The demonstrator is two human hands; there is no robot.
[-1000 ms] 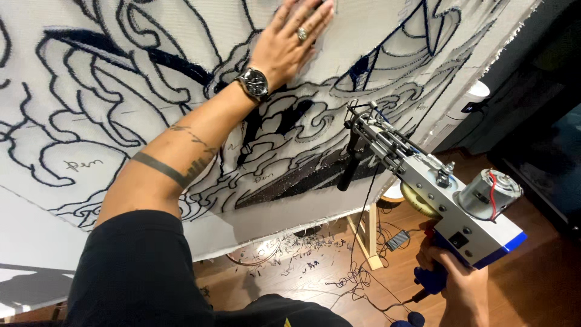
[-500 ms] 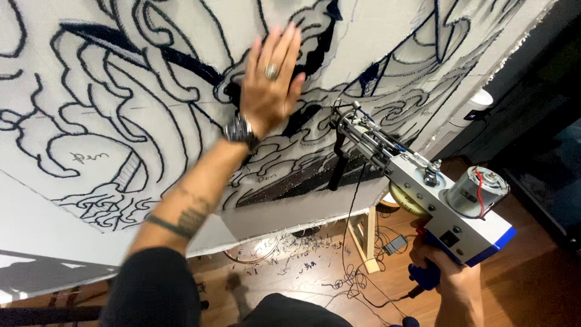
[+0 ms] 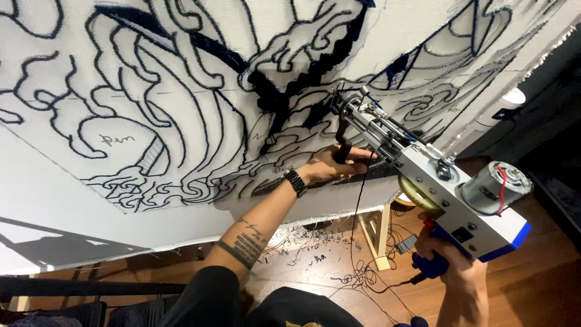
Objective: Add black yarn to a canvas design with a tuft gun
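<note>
Our left hand [image 3: 330, 166] grasps the tufting gun's [image 3: 436, 188] front handle, our right hand [image 3: 451, 266] clenches its blue grip; the dangling yarn [image 3: 357, 212] could snag, tearing the stretched cloth [image 3: 181, 91].

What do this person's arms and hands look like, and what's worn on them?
Both hands are bare, with no gloves. The left hand has a dark link-band wristwatch at the wrist, and the forearm carries dark tattoos, one a band of lettering. A black short sleeve covers the upper arm. The right hand and its forearm show nothing worn.
</note>
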